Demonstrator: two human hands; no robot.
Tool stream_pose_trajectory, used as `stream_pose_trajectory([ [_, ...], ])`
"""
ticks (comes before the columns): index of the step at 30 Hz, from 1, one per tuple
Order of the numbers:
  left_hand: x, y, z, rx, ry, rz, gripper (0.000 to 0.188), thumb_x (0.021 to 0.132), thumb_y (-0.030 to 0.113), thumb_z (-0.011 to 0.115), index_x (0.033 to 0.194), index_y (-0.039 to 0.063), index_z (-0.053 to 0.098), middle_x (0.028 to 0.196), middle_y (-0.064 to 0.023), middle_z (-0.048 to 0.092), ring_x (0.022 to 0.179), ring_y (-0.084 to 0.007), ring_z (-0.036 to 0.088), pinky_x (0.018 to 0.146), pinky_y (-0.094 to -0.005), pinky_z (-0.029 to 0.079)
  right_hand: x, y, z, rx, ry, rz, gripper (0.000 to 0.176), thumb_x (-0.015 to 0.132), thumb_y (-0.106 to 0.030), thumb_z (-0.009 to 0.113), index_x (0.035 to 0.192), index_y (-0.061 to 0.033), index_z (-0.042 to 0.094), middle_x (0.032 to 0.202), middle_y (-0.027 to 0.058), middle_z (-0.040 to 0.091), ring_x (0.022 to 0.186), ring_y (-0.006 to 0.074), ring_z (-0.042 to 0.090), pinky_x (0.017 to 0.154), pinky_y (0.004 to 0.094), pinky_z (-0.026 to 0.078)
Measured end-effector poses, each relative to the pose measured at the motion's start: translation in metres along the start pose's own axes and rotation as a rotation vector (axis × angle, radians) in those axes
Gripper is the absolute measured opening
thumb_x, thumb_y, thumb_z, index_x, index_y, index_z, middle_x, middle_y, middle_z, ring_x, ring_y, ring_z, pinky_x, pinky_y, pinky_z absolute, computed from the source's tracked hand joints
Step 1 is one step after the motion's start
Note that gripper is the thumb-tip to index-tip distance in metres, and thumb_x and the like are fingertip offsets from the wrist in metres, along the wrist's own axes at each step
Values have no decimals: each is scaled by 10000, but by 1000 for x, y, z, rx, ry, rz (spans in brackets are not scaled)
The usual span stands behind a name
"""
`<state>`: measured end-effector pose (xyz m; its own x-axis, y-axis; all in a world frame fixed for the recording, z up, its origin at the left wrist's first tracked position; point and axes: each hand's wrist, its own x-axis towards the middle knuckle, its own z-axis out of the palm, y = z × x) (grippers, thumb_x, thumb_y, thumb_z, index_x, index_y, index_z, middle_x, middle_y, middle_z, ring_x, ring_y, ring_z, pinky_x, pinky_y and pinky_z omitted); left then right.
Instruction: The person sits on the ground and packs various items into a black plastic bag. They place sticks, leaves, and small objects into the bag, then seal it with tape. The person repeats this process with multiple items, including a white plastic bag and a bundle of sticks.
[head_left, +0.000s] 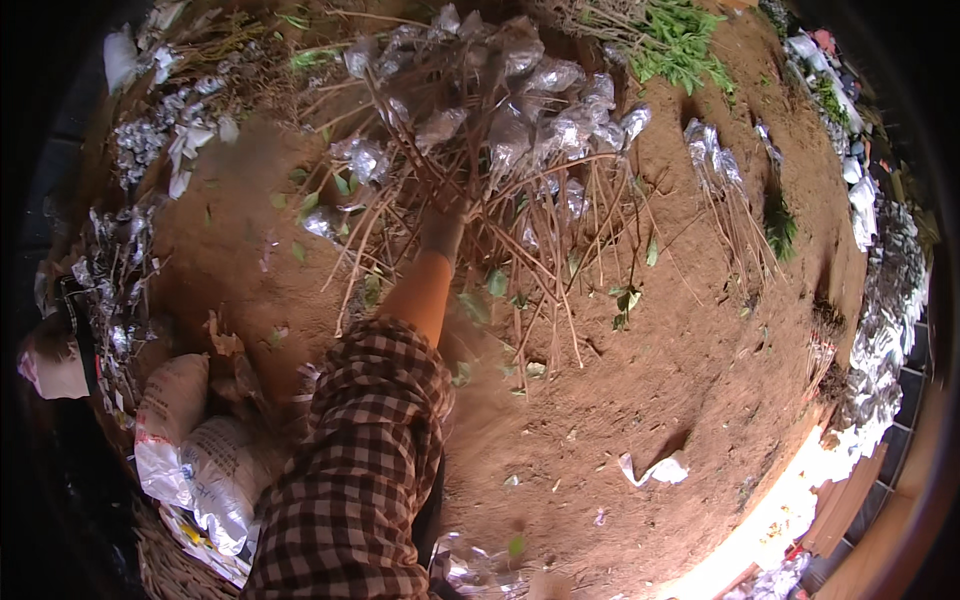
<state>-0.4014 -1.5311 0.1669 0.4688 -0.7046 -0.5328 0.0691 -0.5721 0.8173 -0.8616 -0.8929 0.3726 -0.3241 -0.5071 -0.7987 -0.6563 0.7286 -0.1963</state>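
A forearm in a brown checked sleeve and orange cuff reaches up from the lower left. It ends in my left hand, which looks covered in grey and is partly blurred. The fingers are closed around several thin woody stems that fan upward from the grip. Around the hand lies a large heap of similar plants, their ends wrapped in clear plastic. Bare stems with a few green leaves spread from the heap toward me over the brown soil. My right hand is out of view.
To the right lies a smaller wrapped bundle; leafy green branches are at the top. Printed white sacks sit lower left. A white scrap lies on the soil. Crumpled silvery plastic lines the right edge.
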Motion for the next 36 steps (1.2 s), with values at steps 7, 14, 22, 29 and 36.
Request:
stream_pose_trajectory([
  [7, 70, 9, 5, -648, -105, -251, 269, 1041, 289, 485, 1034, 81, 655, 694, -26, 476, 519, -165, 388, 489, -347, 335, 29, -66, -31, -59, -35, 62, 491, 1000, -450, 550, 1303, -64, 570, 1261, 197, 597, 1225, 276, 519, 1059, 369, 394],
  [14, -6, 14, -108, -373, 163, -83, 348, 1061, 268, 479, 1343, 113, 612, 812, -21, 583, 586, -113, 461, 535, -298, 363, 42, -75, -61, -61, 7, -60, 581, 997, -481, 548, 1409, -74, 503, 1372, 223, 544, 1333, 292, 465, 1126, 365, 351],
  [22, -326, -8, -324, 508, 163, 93, 358, 1058, 301, 506, 1283, 45, 618, 1081, -90, 699, 882, -161, 648, 798, -311, 531, 16, -111, -137, -93, 159, -289, 384, 968, -447, 617, 1128, -112, 715, 870, 197, 714, 819, 336, 698, 715, 435, 542],
  [29, -671, -74, -373, 506, 236, 299, 333, 980, 275, 645, 1241, 69, 658, 920, -145, 710, 775, -239, 677, 702, -344, 531, -42, -303, -229, 422, -229, -932, 403, 981, -351, 657, 1110, 27, 703, 938, 33, 712, 847, 95, 629, 731, 289, 512],
  [36, -886, -108, -389, 567, 57, 251, 430, 971, 265, 628, 1385, 155, 595, 951, -150, 726, 774, -295, 718, 694, -371, 563, -170, -358, -240, 457, -439, -1061, 492, 969, -360, 685, 1226, 57, 640, 1059, 36, 693, 925, 102, 618, 804, 259, 495],
])
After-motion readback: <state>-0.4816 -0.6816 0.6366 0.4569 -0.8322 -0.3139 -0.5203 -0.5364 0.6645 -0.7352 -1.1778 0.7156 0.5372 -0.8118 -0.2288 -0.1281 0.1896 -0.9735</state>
